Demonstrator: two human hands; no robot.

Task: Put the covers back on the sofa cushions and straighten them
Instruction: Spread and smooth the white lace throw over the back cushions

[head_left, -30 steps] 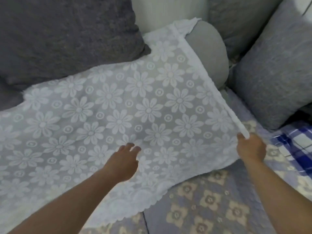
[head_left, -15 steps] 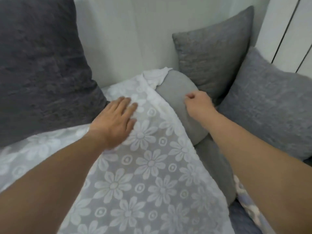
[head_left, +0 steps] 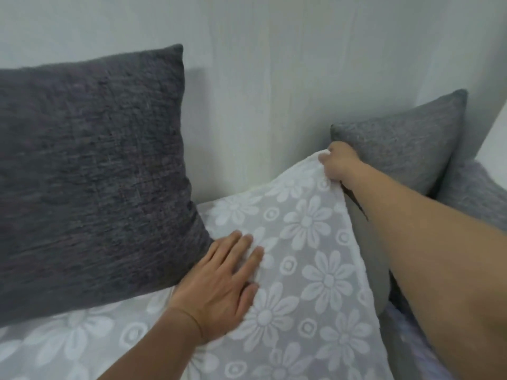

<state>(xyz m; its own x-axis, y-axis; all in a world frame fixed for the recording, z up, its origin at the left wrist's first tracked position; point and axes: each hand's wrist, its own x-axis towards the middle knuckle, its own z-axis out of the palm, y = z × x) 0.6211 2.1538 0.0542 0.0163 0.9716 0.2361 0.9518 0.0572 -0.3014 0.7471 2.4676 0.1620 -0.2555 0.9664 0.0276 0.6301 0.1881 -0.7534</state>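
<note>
We see a pale wall (head_left: 274, 78) filling the back of the view. Against it on the left leans a large dark grey cushion (head_left: 90, 171), standing upright with its lower right corner pressed down onto the cover. Below and across the middle spreads the white lace cover (head_left: 301, 270), patterned with daisies and small rings; it lies over the sofa seat and climbs up over a rounded grey bolster (head_left: 375, 270), whose bare side shows just under our right forearm. On the right, a mid-grey cushion (head_left: 406, 149) stands upright against the wall, and a second, paler grey cushion (head_left: 477, 193) sits just beside it at the frame edge. In the lower right corner we can make out a strip of bluish patterned sofa fabric (head_left: 411, 346), too blurred to read.

Our left hand (head_left: 222, 286) lies flat on the cover, fingers straight and slightly spread, right next to the dark cushion's corner. Our right hand (head_left: 338, 163) reaches to the top of the bolster, fingers curled round the cover's upper corner, pinching it where it meets the mid-grey cushion.
</note>
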